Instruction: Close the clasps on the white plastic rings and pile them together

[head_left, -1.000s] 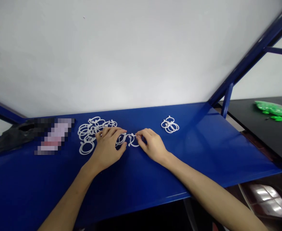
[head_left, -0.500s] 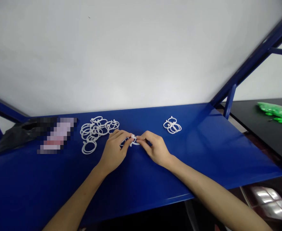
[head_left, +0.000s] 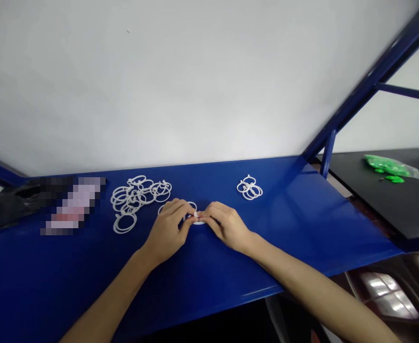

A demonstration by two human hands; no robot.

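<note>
White ring (head_left: 199,222) pinched
Left hand (head_left: 169,228) and right hand (head_left: 228,226) hold it narrowly, tips nearly touching; the pink panel (head_left: 76,200) is pixelated, unreadable.

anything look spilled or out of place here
Possibly: on the black table at the right, green pieces seem to lie outside the clear bag, as if spilled. The white rings near the left hand are jumbled, but no damage shows at this size.

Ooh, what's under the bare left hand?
Curved edges of thin white rings peek out past the bare left hand, with the flat blue tabletop beneath. Whatever the hand covers can't be seen.
</note>
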